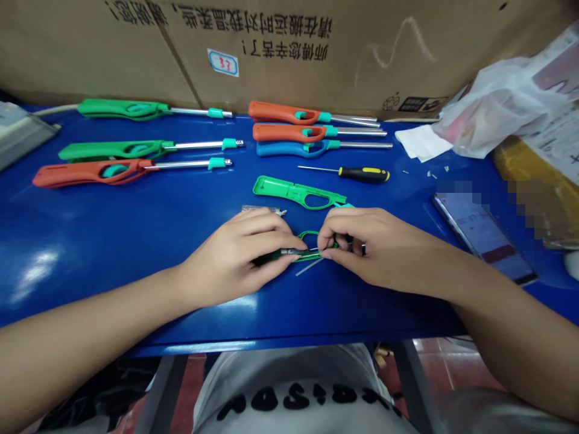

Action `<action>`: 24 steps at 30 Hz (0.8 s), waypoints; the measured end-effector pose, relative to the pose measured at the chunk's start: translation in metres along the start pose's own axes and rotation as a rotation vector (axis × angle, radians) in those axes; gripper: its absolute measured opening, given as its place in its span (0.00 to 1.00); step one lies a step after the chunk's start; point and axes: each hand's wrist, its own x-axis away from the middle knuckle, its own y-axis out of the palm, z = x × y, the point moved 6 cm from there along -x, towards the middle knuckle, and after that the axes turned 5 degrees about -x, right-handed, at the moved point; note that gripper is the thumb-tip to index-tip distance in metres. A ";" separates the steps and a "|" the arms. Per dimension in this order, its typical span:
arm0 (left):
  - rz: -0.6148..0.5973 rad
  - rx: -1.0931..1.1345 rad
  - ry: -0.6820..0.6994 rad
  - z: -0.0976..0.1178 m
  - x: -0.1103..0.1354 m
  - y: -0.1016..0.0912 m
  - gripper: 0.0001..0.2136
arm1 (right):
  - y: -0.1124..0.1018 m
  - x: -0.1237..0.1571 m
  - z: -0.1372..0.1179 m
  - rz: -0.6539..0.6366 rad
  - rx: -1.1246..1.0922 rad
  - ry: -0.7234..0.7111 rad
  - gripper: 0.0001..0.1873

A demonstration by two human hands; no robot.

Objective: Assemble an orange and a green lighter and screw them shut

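Observation:
My left hand (253,250) is closed in a pinch on a small dark cylindrical part (293,251). Fingertips of my right hand (362,244) are pressed together just to the right, on something mostly hidden. Under both hands lies a green lighter half-shell (310,234), its ends covered by the fingers. A thin clear tube (309,267) sticks out below the right fingertips. Just beyond the hands rests another green half-shell (294,191), hollow side up. Behind my left fingers, a clear fuel tank (262,210) is partly covered.
Long-necked lighters (113,150) lie at back left, others (289,132) at back centre. A screwdriver (364,174) sits in front of them. To the right are a phone (486,238), tissue (423,143) and plastic bag (493,105). A cardboard box (280,78) closes off the back.

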 end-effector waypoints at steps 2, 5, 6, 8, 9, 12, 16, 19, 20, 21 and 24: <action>-0.003 0.007 0.007 0.001 0.000 0.000 0.06 | 0.000 0.000 0.001 0.007 -0.007 0.007 0.06; 0.021 0.022 0.010 0.002 0.000 -0.001 0.07 | 0.000 0.000 0.001 0.012 -0.007 0.008 0.07; 0.032 0.027 0.012 0.003 0.000 -0.002 0.07 | 0.001 0.000 0.001 0.009 -0.005 0.006 0.07; 0.040 0.033 0.018 0.004 0.000 -0.003 0.07 | 0.001 0.001 0.000 -0.007 0.000 -0.008 0.07; 0.036 0.035 0.024 0.004 0.000 -0.003 0.07 | 0.001 0.001 -0.001 -0.016 0.002 -0.016 0.07; 0.016 0.044 0.043 0.006 0.000 -0.002 0.08 | 0.002 0.002 -0.003 -0.028 0.010 -0.027 0.07; 0.000 0.053 0.063 0.007 0.001 -0.001 0.09 | 0.002 0.003 -0.001 -0.040 0.023 -0.014 0.06; -0.030 0.050 0.084 0.007 0.001 0.000 0.11 | 0.003 0.003 -0.001 -0.048 0.029 -0.021 0.07; -0.040 0.049 0.089 0.008 0.002 0.000 0.12 | 0.004 0.003 -0.001 -0.051 0.030 -0.024 0.07; -0.047 0.051 0.092 0.008 0.002 0.000 0.12 | 0.004 0.004 -0.001 -0.052 0.031 -0.028 0.07; -0.060 0.060 0.090 0.008 0.002 0.001 0.11 | 0.003 0.005 -0.002 -0.054 0.034 -0.052 0.06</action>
